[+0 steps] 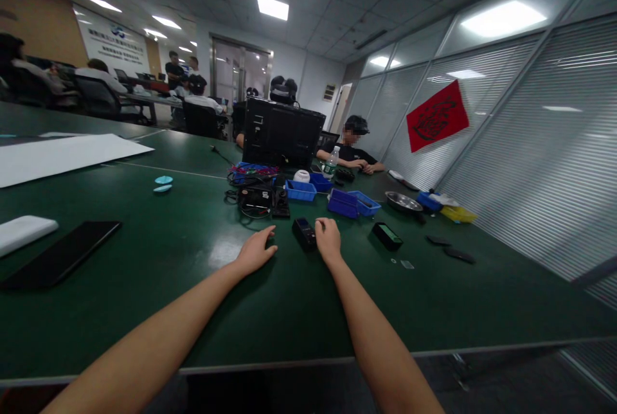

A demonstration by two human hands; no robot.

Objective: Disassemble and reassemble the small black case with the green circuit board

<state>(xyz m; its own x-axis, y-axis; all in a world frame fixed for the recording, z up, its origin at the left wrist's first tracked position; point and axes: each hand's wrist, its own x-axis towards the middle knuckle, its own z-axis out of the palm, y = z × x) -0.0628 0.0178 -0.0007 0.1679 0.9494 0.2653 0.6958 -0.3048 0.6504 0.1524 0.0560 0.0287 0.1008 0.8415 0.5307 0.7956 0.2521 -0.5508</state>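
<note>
Both my arms reach forward over a dark green table. My left hand lies flat on the tabletop, fingers stretched out and holding nothing. My right hand rests beside a small black device, fingers curled against its right side; whether it grips the device I cannot make out. A second small black device with a greenish top lies to the right of my right hand.
Beyond my hands stand blue bins, a black box with cables, a metal bowl and a large black case. A dark tablet and white paper lie left. A seated person works at the far side; others sit behind.
</note>
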